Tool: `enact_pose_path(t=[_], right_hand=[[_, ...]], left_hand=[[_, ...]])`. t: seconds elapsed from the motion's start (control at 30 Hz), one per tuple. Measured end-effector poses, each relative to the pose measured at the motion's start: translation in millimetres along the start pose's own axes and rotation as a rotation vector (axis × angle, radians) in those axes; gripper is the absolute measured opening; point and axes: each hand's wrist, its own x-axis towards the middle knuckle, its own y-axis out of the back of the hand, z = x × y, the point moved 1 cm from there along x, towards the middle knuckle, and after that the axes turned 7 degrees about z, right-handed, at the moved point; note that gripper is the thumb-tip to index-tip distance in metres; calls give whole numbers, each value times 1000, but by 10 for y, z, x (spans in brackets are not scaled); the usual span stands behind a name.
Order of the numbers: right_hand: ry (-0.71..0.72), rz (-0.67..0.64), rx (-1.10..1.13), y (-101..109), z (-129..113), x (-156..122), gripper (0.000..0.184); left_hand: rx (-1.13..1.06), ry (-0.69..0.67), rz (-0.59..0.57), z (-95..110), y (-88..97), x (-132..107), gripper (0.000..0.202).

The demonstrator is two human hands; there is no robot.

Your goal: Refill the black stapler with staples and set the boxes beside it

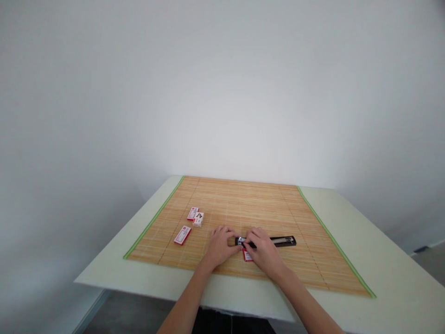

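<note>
1. A pale desk [347, 222].
2. On it, a bamboo mat [250, 199], green along both sides.
3. Mat's left: red-white box [192, 213], white box [198, 220] just before it, second red-white box [182, 235] nearer.
4. Mat's near middle: black stapler [288, 240], part-hidden packet [247, 255] beside it.

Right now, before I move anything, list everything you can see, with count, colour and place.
Stapler: 1, black and silver, opened by the look of it, on the mat
Boxes: 3, red and white, mat's left side
Part-hidden box: 1, red and white, just nearer than the stapler
Mat: 1, tan with green edges, on the table
Table: 1, off-white, under the mat
Wall: at least 1, pale grey, behind the table
Floor: 1, grey, below the table
Clothing: count unclear, black, bottom edge
Arms: 2, bare, from the bottom edge
Left hand: 1, bare, at the stapler's left end
Right hand: 1, bare, over the stapler
</note>
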Motion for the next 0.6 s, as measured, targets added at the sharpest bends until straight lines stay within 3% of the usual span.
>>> enact_pose_path(t=[0.2,0.43,0.6], right_hand=[[27,44,60,-77,49,-17,17],[40,5,125,-46,88,17,17],[61,92,133,-151,90,-67,18]], left_hand=[[6,-8,6,-8,-11,-3,32],[20,-1,-4,-16,-19,-3,32],[20,-1,3,-8,-19,-5,32]])
